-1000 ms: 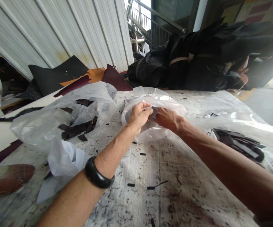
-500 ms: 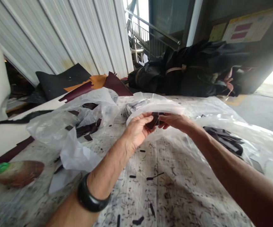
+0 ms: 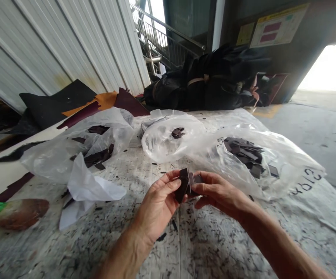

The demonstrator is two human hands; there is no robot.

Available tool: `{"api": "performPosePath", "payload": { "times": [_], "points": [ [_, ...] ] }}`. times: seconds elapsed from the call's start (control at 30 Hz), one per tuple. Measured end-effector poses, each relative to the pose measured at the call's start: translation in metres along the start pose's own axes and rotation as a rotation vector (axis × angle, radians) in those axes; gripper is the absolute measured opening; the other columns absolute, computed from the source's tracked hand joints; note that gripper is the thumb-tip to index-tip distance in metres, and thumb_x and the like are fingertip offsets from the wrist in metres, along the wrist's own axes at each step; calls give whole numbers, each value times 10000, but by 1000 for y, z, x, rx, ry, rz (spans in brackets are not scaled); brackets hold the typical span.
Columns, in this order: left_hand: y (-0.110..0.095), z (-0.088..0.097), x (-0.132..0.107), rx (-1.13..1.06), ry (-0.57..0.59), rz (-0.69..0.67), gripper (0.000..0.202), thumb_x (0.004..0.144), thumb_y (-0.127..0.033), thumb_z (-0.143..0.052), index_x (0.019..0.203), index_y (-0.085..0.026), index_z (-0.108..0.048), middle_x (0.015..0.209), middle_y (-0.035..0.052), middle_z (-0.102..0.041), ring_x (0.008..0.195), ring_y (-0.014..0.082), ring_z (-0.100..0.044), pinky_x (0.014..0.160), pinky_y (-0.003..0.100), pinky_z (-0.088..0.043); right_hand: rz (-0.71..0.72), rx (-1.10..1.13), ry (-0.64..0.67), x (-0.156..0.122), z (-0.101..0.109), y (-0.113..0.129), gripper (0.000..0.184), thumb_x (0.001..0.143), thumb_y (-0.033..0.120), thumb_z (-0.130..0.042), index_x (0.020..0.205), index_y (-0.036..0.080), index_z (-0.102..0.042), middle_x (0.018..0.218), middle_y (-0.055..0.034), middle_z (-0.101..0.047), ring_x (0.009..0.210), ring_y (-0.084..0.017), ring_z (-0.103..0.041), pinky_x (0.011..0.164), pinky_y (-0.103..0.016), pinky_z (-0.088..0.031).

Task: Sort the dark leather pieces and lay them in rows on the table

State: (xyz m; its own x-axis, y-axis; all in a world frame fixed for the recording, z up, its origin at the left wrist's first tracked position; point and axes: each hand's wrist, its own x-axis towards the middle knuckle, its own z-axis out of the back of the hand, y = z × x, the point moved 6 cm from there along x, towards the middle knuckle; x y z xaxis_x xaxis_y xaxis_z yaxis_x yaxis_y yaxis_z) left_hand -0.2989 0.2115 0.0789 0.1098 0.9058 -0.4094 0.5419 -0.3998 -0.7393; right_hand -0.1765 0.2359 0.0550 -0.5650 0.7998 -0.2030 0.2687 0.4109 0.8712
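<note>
Above the worktable, my left hand [image 3: 157, 203] is closed on dark brown flat pieces [image 3: 182, 186], which look like leather, with the thumb pressed on top. Facing it, my right hand [image 3: 223, 193] pinches more small dark pieces [image 3: 197, 179] between thumb and fingers. The two lots touch or nearly touch; how many there are I cannot tell. Just beyond my hands lies an open clear plastic bag [image 3: 156, 151] with a few dark pieces [image 3: 178, 133] inside. To the right, another clear bag [image 3: 292, 155] holds a heap of similar pieces [image 3: 243, 152].
At left lie a third plastic bag [image 3: 45, 161] with dark scraps, a crumpled white sheet [image 3: 95, 188] and a brown rounded object [image 3: 22, 214] with green wrapping. Black, orange and maroon sheets [image 3: 127, 102] and large black bundles [image 3: 214, 89] lie behind. Scraps litter the tabletop [image 3: 208, 248].
Both hands have drawn back from the middle bag toward me, still holding dark pieces. The bag's mouth and the pieces inside now show. The camera view has shifted right.
</note>
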Motion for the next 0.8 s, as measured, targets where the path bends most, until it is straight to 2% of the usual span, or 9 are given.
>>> {"api": "performPosePath", "payload": {
  "times": [0.13,0.27,0.4,0.5,0.67,0.8],
  "points": [
    [19,4,-5,-18,-58,67,166,794,-50,-571,923,-134,-633,913,75,-675,653,100,-617,535,181,-503,-1,92,20,-19,5,-16,288,685,248,-734,944,172,-634,848,-36,-655,752,-148,-630,575,-238,-531],
    [30,5,-6,1,-88,72,168,780,-61,-601,923,-144,-634,903,56,-677,667,94,-617,528,169,-489,-8,219,39,-33,7,-24,253,699,219,-720,938,185,-647,881,-24,-631,779,-146,-608,630,-262,-543],
    [36,3,-6,96,-65,100,171,750,-107,-656,915,-147,-636,932,57,-672,632,81,-591,542,176,-476,-3,196,-55,-38,15,-29,247,700,284,-738,908,178,-658,809,-19,-635,698,-127,-594,613,-250,-527],
    [39,1,-8,197,-37,89,221,717,-174,-707,924,-166,-631,954,58,-666,698,111,-603,592,196,-472,5,151,-141,-39,22,-31,296,651,329,-778,880,185,-658,763,-8,-636,667,-131,-595,572,-240,-504],
    [37,1,-15,504,-45,-168,239,706,-229,-732,928,-230,-642,881,24,-672,807,160,-611,725,233,-474,62,124,-256,-43,29,-33,356,553,321,-836,850,218,-669,740,13,-640,641,-134,-581,566,-251,-484],
    [26,-8,-33,806,-59,-513,181,739,-170,-687,852,-309,-708,879,16,-689,876,197,-619,820,282,-466,148,118,-263,-52,28,-33,266,606,295,-818,839,254,-698,807,1,-688,733,-151,-614,716,-288,-493]
  ]
}}
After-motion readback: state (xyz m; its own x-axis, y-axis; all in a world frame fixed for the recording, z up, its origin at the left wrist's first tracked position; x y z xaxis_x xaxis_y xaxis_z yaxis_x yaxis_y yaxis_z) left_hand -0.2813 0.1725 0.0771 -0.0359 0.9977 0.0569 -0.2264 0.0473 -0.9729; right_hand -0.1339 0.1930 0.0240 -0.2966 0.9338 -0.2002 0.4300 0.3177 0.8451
